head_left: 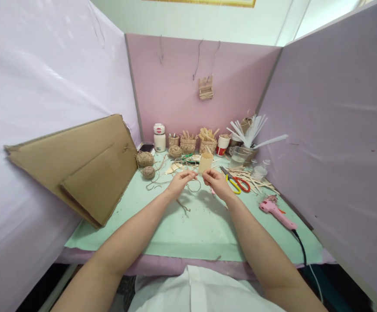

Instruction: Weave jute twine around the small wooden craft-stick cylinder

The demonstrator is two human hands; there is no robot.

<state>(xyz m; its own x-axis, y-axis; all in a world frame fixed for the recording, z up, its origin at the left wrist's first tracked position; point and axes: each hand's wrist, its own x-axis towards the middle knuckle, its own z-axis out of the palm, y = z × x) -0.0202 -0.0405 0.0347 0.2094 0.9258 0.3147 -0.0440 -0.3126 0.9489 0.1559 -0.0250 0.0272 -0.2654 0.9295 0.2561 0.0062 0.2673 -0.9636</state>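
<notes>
Fingertips pinched narrow, left hand (pixel 181 182) and right hand (pixel 217 181) nearly meet above the pale-green tabletop (pixel 195 234); anything gripped is unclear; thin brown twine (pixel 194 191) curls nearby; small beige box-like piece (pixel 205 163) stands just beyond.

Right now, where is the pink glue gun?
In the head view, the glue gun lies on the green cloth at the right, close to the wooden strips.

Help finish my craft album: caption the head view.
Left hand and right hand over a green tabletop, between balls of twine and a pink glue gun.
</notes>
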